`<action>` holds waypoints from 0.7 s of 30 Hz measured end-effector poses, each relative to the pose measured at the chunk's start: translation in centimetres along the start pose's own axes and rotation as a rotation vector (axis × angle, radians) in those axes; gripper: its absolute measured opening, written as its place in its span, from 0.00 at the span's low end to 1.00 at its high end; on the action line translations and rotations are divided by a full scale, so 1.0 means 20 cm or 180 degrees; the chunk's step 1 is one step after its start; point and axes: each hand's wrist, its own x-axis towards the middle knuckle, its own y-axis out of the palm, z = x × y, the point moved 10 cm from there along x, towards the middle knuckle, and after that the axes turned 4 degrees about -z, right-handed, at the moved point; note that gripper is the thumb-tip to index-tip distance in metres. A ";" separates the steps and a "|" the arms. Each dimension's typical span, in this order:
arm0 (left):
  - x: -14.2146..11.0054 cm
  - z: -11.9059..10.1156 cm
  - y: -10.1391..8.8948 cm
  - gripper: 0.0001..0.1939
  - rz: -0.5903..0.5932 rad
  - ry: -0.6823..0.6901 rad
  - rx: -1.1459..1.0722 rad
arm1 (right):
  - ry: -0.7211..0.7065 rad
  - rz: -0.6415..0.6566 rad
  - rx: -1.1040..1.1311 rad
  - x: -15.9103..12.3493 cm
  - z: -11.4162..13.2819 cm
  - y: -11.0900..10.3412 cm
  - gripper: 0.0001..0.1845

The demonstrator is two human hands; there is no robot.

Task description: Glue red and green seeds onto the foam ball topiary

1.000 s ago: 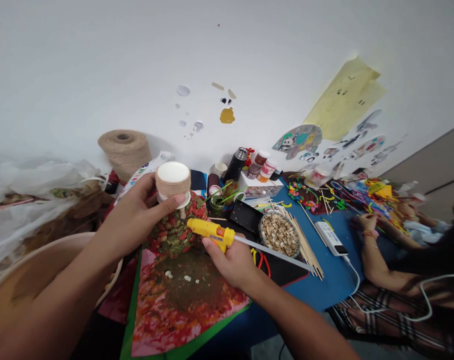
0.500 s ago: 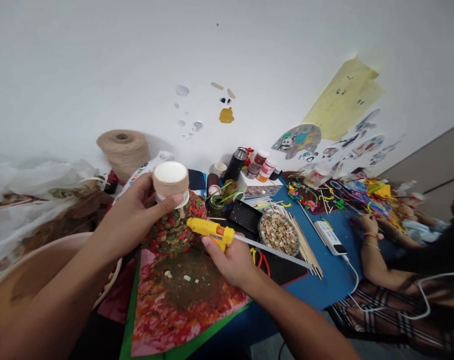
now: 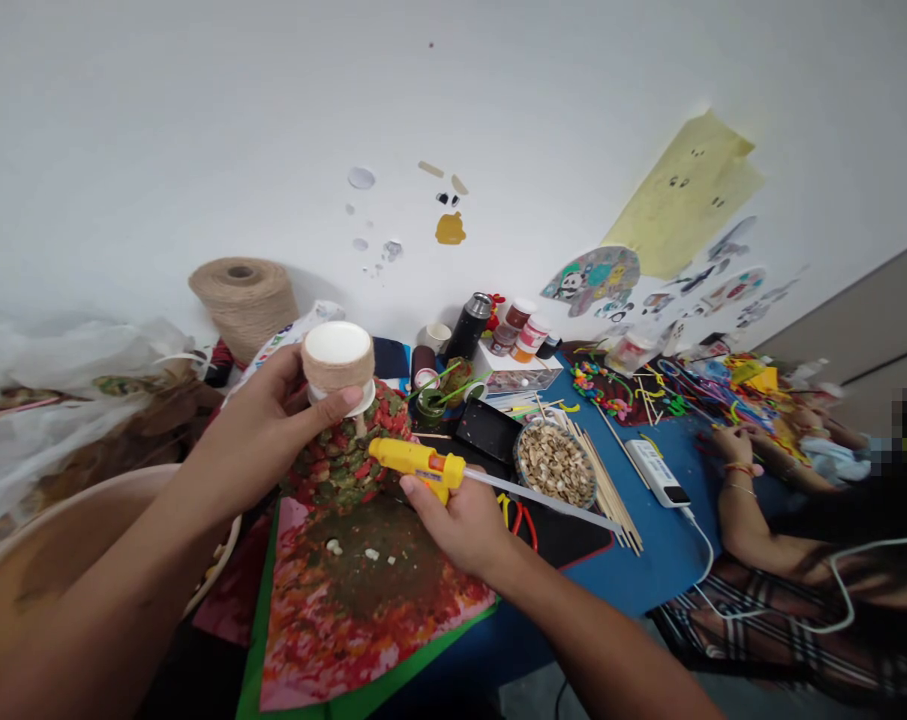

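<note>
My left hand (image 3: 295,410) is closed round a white paper cup (image 3: 338,345) with a band of tan twine wound about its side. In my right hand (image 3: 460,515) is a yellow glue gun (image 3: 415,462), a long clear glue stick (image 3: 543,497) jutting from its back. The gun's nozzle points left, below the cup and apart from it. Under both hands lies a painted red and green sheet (image 3: 363,640) with a few small pale bits on it. Behind the gun stands a mound covered in red and green painted pieces (image 3: 333,465).
A bowl of wood-like chips (image 3: 556,465) sits right of my hands, beside wooden sticks (image 3: 610,485) and a black tray (image 3: 487,430). A large twine spool (image 3: 243,310) stands at back left, a tub (image 3: 100,540) at left. Another person's arm (image 3: 745,500) rests at right.
The view has shifted very slightly. Both hands keep their holds on the cup and the glue gun, with almost no movement between them.
</note>
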 end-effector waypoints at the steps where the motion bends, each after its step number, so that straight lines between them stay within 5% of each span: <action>1: 0.00 0.00 0.00 0.36 -0.0019 0.0011 0.0048 | 0.0002 0.0009 0.0022 0.00 0.00 0.00 0.18; 21: 0.00 -0.01 -0.02 0.33 -0.0107 0.0039 0.0141 | 0.0179 0.0008 0.0545 -0.01 -0.05 0.03 0.19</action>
